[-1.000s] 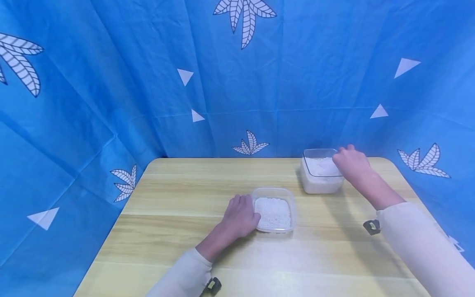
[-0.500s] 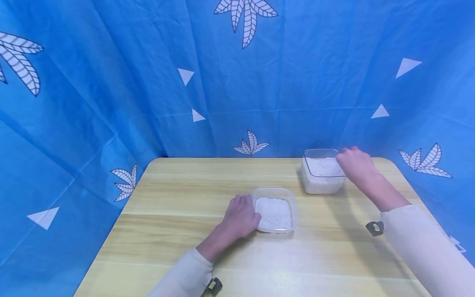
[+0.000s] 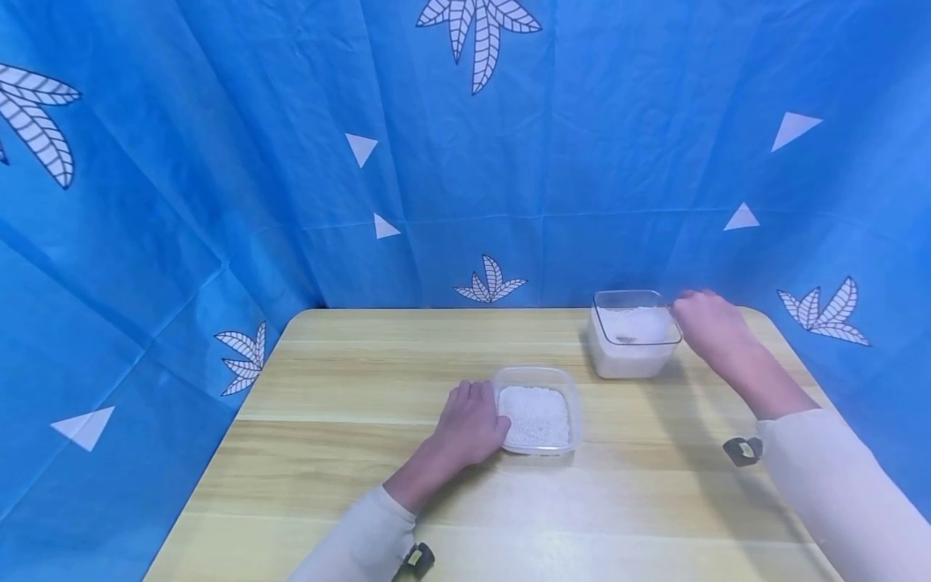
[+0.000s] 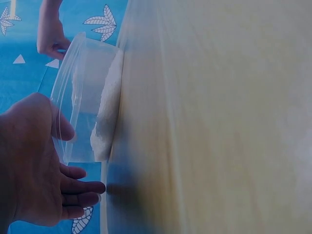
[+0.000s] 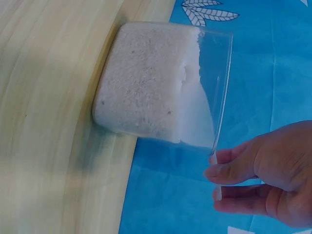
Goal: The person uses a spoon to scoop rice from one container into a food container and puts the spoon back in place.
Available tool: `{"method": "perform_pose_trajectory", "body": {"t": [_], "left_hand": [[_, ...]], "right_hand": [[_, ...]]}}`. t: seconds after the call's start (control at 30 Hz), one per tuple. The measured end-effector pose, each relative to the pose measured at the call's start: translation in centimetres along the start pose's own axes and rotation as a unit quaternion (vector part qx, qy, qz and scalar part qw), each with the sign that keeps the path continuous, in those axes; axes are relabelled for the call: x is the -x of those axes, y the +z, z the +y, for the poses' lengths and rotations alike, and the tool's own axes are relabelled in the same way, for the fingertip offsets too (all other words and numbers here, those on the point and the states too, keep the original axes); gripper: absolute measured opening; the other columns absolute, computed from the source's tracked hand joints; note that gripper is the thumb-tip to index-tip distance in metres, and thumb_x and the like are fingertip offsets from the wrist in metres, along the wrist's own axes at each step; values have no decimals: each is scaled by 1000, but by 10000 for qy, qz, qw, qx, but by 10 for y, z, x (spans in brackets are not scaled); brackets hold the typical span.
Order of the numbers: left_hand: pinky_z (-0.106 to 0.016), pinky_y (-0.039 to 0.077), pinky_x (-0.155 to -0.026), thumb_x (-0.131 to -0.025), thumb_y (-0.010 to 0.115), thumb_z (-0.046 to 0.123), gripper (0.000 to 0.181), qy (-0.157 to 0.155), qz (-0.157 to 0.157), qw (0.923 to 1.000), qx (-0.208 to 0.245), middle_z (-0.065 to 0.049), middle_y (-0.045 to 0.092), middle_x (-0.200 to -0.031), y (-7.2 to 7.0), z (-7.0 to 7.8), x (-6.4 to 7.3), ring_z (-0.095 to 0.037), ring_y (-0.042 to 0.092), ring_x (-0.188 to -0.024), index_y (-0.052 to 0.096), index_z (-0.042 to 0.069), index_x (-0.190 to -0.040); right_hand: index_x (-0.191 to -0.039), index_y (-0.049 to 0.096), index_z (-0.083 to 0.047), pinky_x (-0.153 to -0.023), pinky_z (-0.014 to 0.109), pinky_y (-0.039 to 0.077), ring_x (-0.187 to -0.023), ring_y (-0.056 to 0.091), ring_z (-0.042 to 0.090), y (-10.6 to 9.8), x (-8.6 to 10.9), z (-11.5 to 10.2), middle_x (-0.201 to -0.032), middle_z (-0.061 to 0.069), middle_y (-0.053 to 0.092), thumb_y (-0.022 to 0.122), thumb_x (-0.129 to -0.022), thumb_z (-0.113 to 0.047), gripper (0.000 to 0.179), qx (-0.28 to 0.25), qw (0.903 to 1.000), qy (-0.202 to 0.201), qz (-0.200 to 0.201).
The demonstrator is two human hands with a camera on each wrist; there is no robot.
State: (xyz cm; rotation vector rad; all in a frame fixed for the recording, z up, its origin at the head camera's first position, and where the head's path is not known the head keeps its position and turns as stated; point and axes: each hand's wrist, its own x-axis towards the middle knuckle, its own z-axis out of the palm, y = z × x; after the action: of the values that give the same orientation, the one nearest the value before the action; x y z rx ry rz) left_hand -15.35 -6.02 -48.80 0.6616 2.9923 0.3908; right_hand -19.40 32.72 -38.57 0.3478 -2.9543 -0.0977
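Head view: pale wood-grain table [image 3: 378, 380] before blue leaf-printed cloth [image 3: 625, 121]; left hand [image 3: 469, 424] grips shallow clear plastic tub [image 3: 574, 414] of white grains [image 3: 534, 416], right hand [image 3: 713, 325] at rim of taller clear square container [image 3: 631, 364]. Left wrist view: thumb [image 4: 63, 129] lies over the tub's rim. Right wrist view: right hand pinches thin white handle [image 5: 218, 192]; pale fill [image 5: 141, 80] looks speckled.

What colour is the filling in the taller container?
The filling is off-white with darker specks, showing best in the right wrist view.

A light wood-grain table [image 3: 364, 380] with rounded far corners bears a low plastic tub [image 3: 541, 450] and, farther back right, a taller clear box [image 3: 631, 364].
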Motion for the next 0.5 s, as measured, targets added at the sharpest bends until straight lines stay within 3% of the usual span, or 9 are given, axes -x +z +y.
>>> {"method": "perform_pose_trajectory", "body": {"t": [0.3,0.5], "left_hand": [[-34,35,-87,-95,48,35,32,1,33,10000,-13,-5,47,-93,-1,-1,-1,-22,39,-91,49,5,-105],[-34,34,-86,-95,48,35,31,20,56,10000,-24,-5,46,-91,3,-2,-2,-22,39,-89,49,5,-104]], "right_hand": [[-98,74,9,-78,58,56,-83,66,44,1,6,5,-92,28,69,54,-82,17,27,-359,9992,168,103],[-110,73,10,-84,59,57,-97,66,52,1,11,8,-105,33,70,61,-82,15,30,-530,9979,356,-59]]}}
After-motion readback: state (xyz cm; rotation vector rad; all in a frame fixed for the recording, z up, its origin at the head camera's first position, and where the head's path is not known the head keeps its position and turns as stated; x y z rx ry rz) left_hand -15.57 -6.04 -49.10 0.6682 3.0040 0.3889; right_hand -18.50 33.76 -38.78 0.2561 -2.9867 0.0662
